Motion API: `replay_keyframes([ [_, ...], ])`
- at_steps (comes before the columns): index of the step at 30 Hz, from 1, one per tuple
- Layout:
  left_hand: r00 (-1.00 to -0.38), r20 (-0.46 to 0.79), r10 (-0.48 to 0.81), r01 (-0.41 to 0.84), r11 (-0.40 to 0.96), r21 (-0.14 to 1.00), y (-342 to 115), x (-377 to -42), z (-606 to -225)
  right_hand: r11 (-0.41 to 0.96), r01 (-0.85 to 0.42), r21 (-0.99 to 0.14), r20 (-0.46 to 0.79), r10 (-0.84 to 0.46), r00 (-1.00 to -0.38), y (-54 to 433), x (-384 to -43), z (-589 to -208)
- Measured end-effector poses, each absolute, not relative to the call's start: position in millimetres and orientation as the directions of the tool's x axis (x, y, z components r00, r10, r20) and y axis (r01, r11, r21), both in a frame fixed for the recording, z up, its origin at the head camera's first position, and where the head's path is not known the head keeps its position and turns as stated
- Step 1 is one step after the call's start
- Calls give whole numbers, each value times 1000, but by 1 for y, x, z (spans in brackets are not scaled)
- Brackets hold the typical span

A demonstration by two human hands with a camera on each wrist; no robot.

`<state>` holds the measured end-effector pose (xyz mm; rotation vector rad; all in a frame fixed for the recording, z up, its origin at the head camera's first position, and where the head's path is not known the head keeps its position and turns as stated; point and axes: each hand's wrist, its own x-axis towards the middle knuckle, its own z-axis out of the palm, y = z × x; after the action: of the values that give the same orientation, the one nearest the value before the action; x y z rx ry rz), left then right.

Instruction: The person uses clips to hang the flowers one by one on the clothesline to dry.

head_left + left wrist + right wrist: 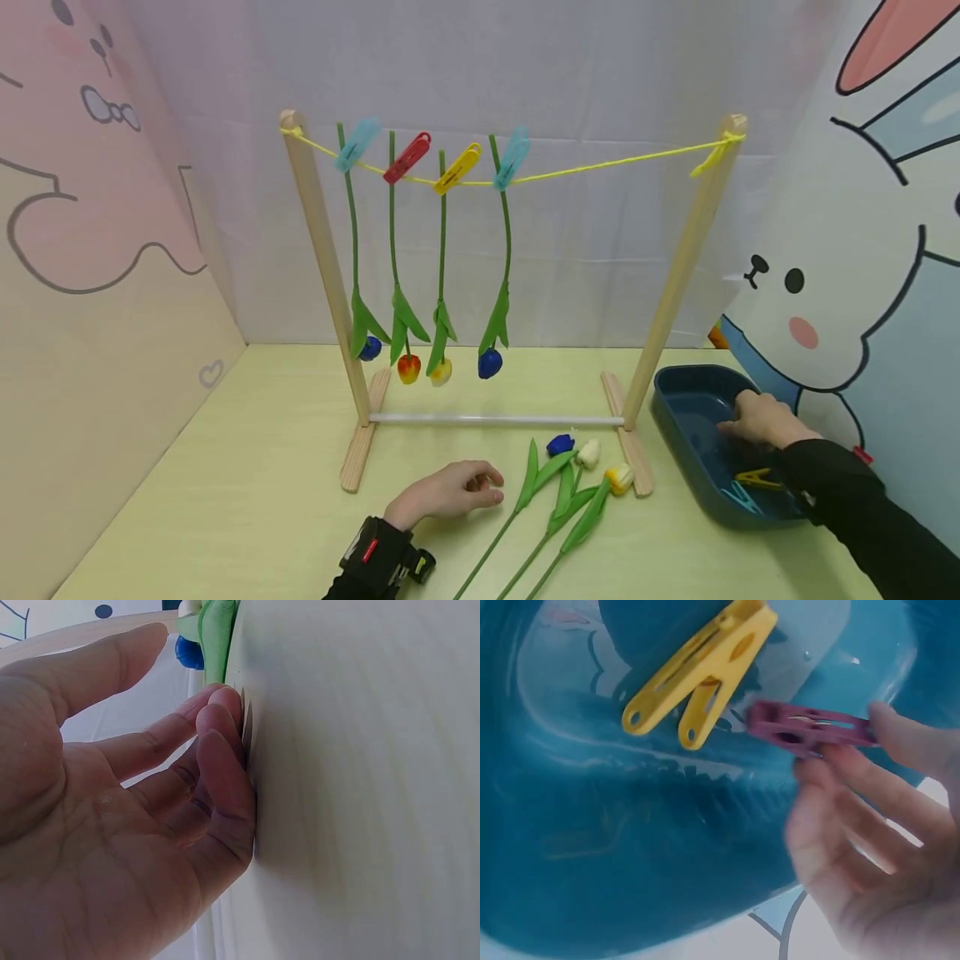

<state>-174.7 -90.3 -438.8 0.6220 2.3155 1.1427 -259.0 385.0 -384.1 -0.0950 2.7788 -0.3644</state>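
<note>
My right hand (765, 419) reaches into a dark blue basin (678, 442) on the right. In the right wrist view its thumb and fingers pinch a purplish-red clothespin (806, 726) above the basin floor. A yellow clothespin (757, 478) and a light blue clothespin (741, 497) lie in the basin nearby. My left hand (453, 490) rests on the table with loosely bent fingers, holding nothing. Just right of it lie three artificial tulips: a blue tulip (560, 445), a white tulip (588, 453) and a yellow-white tulip (619, 479), stems toward me.
A wooden frame (678, 267) carries a yellow string (615, 162). Several tulips hang head down at its left, clipped by light blue (358, 145), red (407, 157) and yellow clothespins (457, 168). A white bar (495, 419) joins the frame's feet. Printed cloth walls surround the table (247, 467).
</note>
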Motion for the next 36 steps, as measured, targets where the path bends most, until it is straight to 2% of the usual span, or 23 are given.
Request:
replay_keyframes([
  [6, -781, -217, 585, 182, 547, 817, -91, -175, -439, 934, -184, -306, -32, -203, -979, 378, -250, -375],
  [11, -780, -212, 589, 192, 547, 815, -90, -175, -440, 891, -234, -390, 194, -169, -966, 365, -238, -355],
  [17, -780, -211, 590, 191, 545, 816, -89, -175, -439, 791, -202, -577, 276, -44, -960, 349, -220, -334],
  [22, -780, -217, 588, 183, 545, 818, -90, -174, -439, 571, -298, -765, 341, -34, -939, 331, -201, -328],
  [27, -783, -217, 583, 185, 551, 814, -90, -174, -440, 268, -349, -898, 346, -59, -936, 298, -180, -318],
  [31, -785, -218, 580, 183, 553, 813, -89, -174, -440, 46, -405, -913, 400, -95, -912, 279, -176, -323],
  [36, -786, -213, 580, 188, 553, 812, -89, -174, -440, -100, -470, -877, 478, -92, -873, 263, -181, -333],
])
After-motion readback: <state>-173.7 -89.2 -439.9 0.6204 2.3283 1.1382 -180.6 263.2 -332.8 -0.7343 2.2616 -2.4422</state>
